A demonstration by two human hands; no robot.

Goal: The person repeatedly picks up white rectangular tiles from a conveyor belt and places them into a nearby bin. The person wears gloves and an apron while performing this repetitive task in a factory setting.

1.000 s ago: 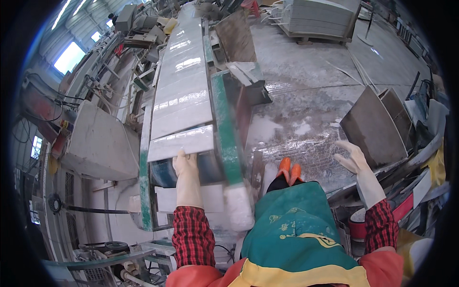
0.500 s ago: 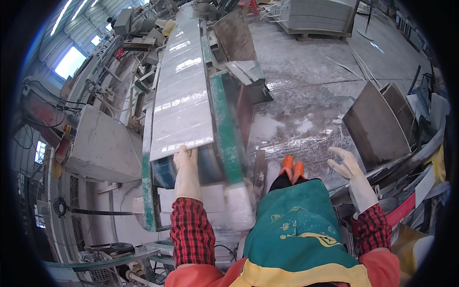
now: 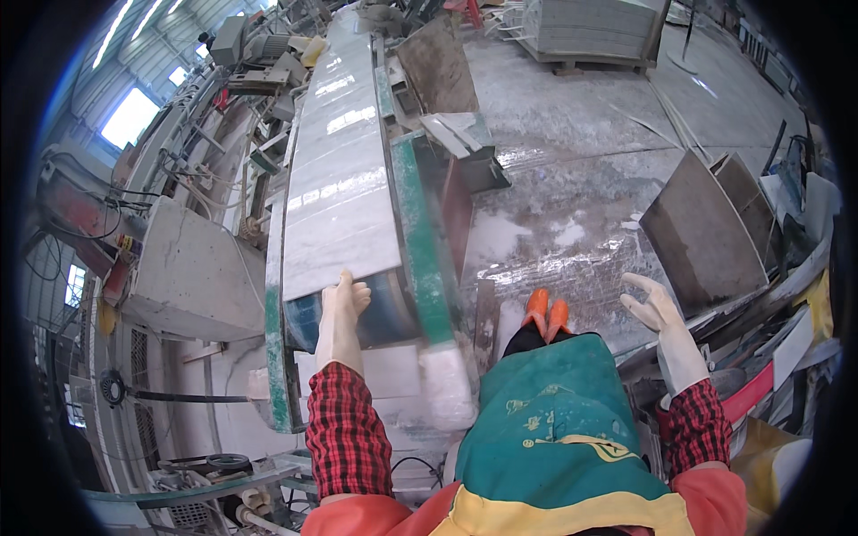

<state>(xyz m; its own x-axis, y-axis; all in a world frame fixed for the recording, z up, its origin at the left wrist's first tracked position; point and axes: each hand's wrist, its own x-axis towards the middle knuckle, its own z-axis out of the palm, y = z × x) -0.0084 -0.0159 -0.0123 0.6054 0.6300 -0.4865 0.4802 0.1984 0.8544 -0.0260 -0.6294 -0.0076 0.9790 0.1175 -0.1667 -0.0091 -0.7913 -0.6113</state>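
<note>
A light, glossy stone slab lies along the green-edged conveyor in front of me. My left hand, in a cream glove, is at its near edge. The thumb reaches the edge and the fingers are curled together just below, over the dark blue belt end; the exact hold is partly hidden. My right hand, gloved too, hangs in the air at the right. Its fingers are apart and hold nothing.
A pale block-like housing stands left of the conveyor. Brown boards lean at the right above a pile of scraps. A pallet stack stands far right on the wet floor. My orange boots are beside the conveyor.
My left hand has shifted slightly left and turned, its fingers now curled more visibly to the right. The right hand has moved a little to the right.
</note>
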